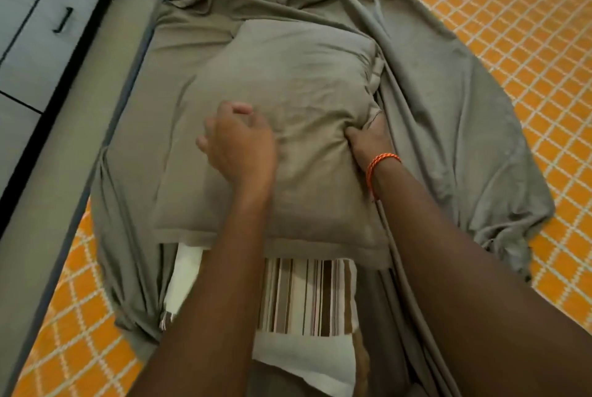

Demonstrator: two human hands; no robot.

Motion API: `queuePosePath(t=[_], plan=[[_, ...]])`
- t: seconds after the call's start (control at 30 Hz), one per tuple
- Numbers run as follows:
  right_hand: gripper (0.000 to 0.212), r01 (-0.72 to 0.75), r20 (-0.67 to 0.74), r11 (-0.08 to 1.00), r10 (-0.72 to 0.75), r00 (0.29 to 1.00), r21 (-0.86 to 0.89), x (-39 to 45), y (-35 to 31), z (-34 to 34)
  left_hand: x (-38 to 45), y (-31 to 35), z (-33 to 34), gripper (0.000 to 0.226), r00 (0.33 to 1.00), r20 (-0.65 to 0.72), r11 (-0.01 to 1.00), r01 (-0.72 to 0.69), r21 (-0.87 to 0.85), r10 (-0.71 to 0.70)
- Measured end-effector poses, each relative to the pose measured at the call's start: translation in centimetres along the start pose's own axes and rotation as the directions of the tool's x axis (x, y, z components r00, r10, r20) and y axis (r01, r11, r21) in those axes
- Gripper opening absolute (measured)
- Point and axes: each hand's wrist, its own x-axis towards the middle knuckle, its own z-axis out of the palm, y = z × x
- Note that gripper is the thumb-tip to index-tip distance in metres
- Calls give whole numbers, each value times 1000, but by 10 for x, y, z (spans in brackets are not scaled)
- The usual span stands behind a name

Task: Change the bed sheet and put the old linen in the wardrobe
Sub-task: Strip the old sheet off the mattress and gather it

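One plump taupe pillow [282, 127], creased, half-cased.

This is a bedroom in a home. A bed with an orange, white-latticed mattress [528, 53] carries a rumpled taupe bed sheet [448, 127], and on the sheet lie a taupe-cased pillow [288, 82] and a striped pillow [307, 294]. Left of the bed, across a strip of floor [64, 153], stands a grey wardrobe [28, 53] with dark bar handles [64, 20].
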Motion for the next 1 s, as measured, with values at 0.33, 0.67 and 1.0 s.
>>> queuePosePath(t=[0.33,0.67,1.0], plan=[[44,-86,-322,985,33,946,-152,-18,-3,20,80,-38,-1,103,912,116,885,343,317,-395],[46,293,-523,948,-312,793,-121,-17,12,-100,-7,58,-12,48,997,-71,998,16,-63,-21],[50,269,-650,846,-528,546,-461,-49,104,-345,-230,129,64,50,984,177,883,78,-463,6]])
